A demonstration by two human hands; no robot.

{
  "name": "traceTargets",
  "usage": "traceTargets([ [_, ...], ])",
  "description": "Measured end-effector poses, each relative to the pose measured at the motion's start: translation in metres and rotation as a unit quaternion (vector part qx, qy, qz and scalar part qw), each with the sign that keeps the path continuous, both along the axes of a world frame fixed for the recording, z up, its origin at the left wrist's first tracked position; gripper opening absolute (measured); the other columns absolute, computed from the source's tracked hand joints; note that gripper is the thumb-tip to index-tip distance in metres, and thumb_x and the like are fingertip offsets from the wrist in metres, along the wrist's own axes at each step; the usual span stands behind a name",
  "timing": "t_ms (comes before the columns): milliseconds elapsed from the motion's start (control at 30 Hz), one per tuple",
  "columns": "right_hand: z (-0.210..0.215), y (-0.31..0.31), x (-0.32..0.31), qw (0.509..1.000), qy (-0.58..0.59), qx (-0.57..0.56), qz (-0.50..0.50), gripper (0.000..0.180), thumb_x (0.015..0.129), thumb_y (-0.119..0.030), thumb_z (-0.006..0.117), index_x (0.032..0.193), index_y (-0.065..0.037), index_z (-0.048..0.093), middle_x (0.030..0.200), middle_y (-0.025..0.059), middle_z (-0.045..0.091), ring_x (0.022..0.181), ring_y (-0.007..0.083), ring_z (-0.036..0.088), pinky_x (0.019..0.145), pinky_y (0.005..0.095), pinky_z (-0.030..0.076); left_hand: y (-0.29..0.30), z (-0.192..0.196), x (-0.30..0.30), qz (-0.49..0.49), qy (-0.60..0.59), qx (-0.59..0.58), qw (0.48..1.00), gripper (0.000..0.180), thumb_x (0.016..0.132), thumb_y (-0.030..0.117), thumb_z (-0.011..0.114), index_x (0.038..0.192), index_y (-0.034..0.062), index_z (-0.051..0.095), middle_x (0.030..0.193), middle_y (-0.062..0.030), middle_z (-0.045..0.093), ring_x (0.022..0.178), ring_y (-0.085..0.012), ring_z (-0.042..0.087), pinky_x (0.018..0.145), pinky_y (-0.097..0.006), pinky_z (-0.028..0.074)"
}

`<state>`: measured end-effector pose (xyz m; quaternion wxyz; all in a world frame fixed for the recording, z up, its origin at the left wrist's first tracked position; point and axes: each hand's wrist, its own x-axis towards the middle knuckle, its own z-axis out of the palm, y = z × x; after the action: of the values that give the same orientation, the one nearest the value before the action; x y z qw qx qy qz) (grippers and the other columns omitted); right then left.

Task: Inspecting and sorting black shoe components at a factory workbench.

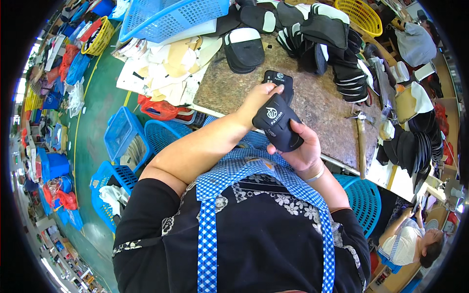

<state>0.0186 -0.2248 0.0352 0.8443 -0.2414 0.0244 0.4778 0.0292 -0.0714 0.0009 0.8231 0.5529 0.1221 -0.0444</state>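
Observation:
My left hand [258, 101] is closed on a black curved piece with a white printed emblem [282, 82], which it holds over the near edge of the brown tabletop [222, 93]. Closer to my body, my right hand [307, 145] grips a second black emblem piece [274, 117], thumb on its face. This nearer piece overlaps the lower part of the other one. The fingers beneath both pieces are mostly hidden. Beyond my hands lies a stack of rounded black pieces with white ends [244, 51].
More black-and-white pieces [325, 34] pile up at the back right. A hammer [360, 139] lies right of my hands. Pale cut sheets [181, 63] and a blue basket [171, 22] occupy the far left. Blue crates [124, 134] stand beside me; another person [410, 239] sits at lower right.

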Motion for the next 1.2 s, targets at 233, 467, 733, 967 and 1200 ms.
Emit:
traceTargets([
  [233,0.018,-0.003,0.002,0.929,-0.368,-0.021,0.041,0.059,0.077,-0.024,0.062,0.122,0.003,0.037,0.114,0.0124,0.050,0.101,0.0221,0.052,0.081,0.0335,0.047,0.003,-0.015,0.008,0.067,-0.090,0.267,0.957,0.034,0.087,0.028,0.046,0.074,-0.0014,0.056,0.064,-0.0181,0.056,0.060,-0.0307,0.055,0.058,-0.037,0.042],
  [467,0.018,-0.002,0.004,0.946,-0.312,-0.048,0.072,0.053,0.075,-0.006,0.054,0.124,0.005,0.036,0.118,0.0119,0.048,0.109,0.0188,0.044,0.095,0.0301,0.032,0.007,0.018,0.004,0.080,-0.083,0.301,0.947,0.032,0.087,0.026,0.046,0.073,-0.0013,0.056,0.064,-0.0179,0.056,0.059,-0.0310,0.055,0.058,-0.037,0.042],
  [733,0.015,-0.011,0.007,0.951,-0.256,-0.034,0.168,0.071,0.060,-0.012,0.061,0.123,0.008,0.035,0.106,0.0130,0.052,0.091,0.0194,0.053,0.078,0.0286,0.043,-0.001,0.019,0.000,0.051,-0.092,0.371,0.923,0.027,0.087,0.026,0.048,0.080,0.0013,0.058,0.060,-0.0063,0.054,0.054,-0.0136,0.050,0.053,-0.028,0.041],
  [967,0.001,-0.007,0.002,0.986,0.041,0.069,0.143,0.059,0.074,-0.027,0.059,0.119,0.004,0.037,0.093,0.0147,0.056,0.076,0.0218,0.058,0.067,0.0333,0.048,-0.005,0.016,0.001,0.019,-0.098,0.373,0.922,0.028,0.082,0.028,0.052,0.076,0.0020,0.059,0.071,-0.0194,0.057,0.064,-0.0362,0.056,0.058,-0.040,0.044],
  [1200,0.012,-0.007,0.024,0.982,-0.063,0.176,0.040,0.045,0.081,-0.016,0.048,0.120,0.003,0.036,0.103,0.0182,0.056,0.089,0.0201,0.059,0.075,0.0261,0.050,0.017,0.039,-0.023,0.080,-0.177,0.120,0.974,0.029,0.085,0.018,0.055,0.108,0.0004,0.052,0.101,-0.0068,0.056,0.091,-0.0118,0.053,0.079,-0.025,0.042],
])
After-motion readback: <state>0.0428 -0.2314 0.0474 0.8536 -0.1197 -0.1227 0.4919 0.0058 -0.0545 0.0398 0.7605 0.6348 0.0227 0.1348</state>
